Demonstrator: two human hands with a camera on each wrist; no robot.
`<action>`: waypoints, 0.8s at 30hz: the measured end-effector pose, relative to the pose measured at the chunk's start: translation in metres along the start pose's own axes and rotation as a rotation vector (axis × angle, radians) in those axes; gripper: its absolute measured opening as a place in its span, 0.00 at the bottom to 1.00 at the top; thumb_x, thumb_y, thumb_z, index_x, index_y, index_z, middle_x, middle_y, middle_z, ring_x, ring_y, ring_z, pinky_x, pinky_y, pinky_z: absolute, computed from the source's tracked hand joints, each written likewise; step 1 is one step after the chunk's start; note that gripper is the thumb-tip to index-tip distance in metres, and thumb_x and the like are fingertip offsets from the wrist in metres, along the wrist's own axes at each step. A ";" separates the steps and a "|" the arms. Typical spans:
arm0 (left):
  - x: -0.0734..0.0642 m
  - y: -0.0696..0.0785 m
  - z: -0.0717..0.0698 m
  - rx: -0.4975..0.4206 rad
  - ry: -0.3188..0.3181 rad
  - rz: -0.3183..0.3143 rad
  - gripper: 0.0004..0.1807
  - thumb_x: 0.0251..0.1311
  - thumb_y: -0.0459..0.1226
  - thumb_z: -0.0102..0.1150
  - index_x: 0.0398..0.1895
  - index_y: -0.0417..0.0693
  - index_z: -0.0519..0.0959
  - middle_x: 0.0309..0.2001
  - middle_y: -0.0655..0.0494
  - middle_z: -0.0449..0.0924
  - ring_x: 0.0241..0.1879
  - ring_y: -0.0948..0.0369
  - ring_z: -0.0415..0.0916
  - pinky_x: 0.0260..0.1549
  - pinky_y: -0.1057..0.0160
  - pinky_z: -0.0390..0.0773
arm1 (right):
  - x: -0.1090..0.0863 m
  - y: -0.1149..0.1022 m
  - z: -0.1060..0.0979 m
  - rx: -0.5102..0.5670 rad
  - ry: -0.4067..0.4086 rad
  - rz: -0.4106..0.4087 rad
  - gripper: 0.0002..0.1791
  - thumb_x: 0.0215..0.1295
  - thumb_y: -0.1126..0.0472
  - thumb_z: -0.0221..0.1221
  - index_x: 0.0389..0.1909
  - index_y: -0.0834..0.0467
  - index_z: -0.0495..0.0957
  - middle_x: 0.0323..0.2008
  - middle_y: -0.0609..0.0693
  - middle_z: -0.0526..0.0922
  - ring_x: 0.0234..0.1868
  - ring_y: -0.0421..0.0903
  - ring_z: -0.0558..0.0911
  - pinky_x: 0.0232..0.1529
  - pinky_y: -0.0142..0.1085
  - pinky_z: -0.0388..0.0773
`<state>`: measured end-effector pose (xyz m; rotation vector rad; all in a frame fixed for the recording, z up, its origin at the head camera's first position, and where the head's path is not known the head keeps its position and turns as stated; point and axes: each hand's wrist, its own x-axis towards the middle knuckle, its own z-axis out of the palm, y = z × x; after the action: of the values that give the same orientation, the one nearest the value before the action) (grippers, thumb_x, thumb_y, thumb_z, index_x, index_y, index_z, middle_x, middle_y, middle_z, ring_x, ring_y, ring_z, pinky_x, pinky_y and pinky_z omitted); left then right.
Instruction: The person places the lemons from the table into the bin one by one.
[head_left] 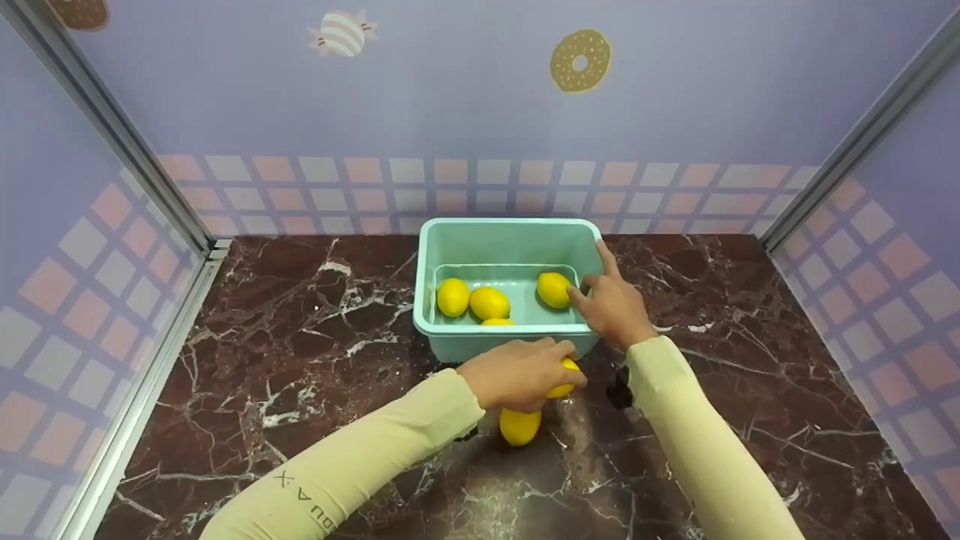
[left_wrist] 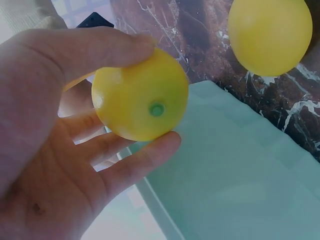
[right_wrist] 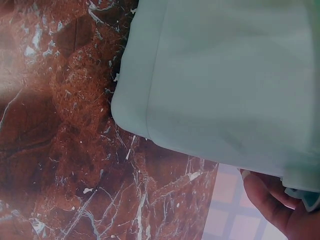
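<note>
My left hand (head_left: 521, 373) grips a lemon (head_left: 562, 379) just in front of the pale green plastic basin. In the left wrist view the thumb and fingers lie round this lemon (left_wrist: 142, 97), its green stem end showing. A second lemon (head_left: 520, 427) lies on the table just below the left hand. My right hand (head_left: 616, 306) holds the right rim of the basin (head_left: 510, 330), the thumb inside and the other fingers at the rim's outer side. Several lemons (head_left: 490, 304) lie in the basin, one partly hidden by the front wall.
The table (head_left: 315, 397) has a dark red marbled top. Behind the basin rises a lilac wall (head_left: 465, 97) with a checkered band. Side panels with metal edge strips (head_left: 142, 405) close off the left and right.
</note>
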<state>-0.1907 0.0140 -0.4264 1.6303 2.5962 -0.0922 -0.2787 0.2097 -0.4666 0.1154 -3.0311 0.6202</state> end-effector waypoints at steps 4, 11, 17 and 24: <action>-0.003 0.000 -0.004 -0.003 0.010 0.003 0.23 0.61 0.36 0.60 0.59 0.66 0.76 0.53 0.56 0.72 0.44 0.58 0.72 0.42 0.64 0.79 | 0.000 0.000 0.000 0.003 -0.007 -0.001 0.22 0.67 0.46 0.53 0.40 0.62 0.82 0.78 0.51 0.42 0.41 0.61 0.80 0.47 0.54 0.76; -0.005 -0.002 -0.011 0.008 0.013 0.010 0.26 0.58 0.36 0.62 0.60 0.66 0.75 0.54 0.55 0.71 0.47 0.59 0.72 0.44 0.63 0.79 | 0.000 0.000 0.001 0.002 0.000 -0.007 0.22 0.67 0.46 0.53 0.39 0.61 0.83 0.78 0.50 0.43 0.41 0.62 0.80 0.47 0.54 0.76; -0.006 -0.003 -0.015 0.010 0.019 0.015 0.26 0.58 0.35 0.62 0.59 0.65 0.76 0.53 0.55 0.71 0.46 0.58 0.72 0.46 0.63 0.78 | 0.001 0.000 0.001 -0.009 0.002 -0.014 0.22 0.67 0.46 0.53 0.37 0.61 0.83 0.78 0.51 0.43 0.40 0.61 0.81 0.46 0.54 0.76; -0.008 -0.004 -0.022 0.018 0.035 0.006 0.26 0.58 0.34 0.62 0.59 0.66 0.75 0.56 0.56 0.71 0.47 0.58 0.73 0.40 0.62 0.81 | -0.001 0.000 0.000 -0.016 0.007 -0.024 0.21 0.67 0.46 0.53 0.35 0.61 0.83 0.78 0.53 0.44 0.36 0.59 0.81 0.41 0.52 0.77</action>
<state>-0.1917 0.0067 -0.4033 1.6597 2.6239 -0.0876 -0.2775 0.2102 -0.4667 0.1480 -3.0231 0.5938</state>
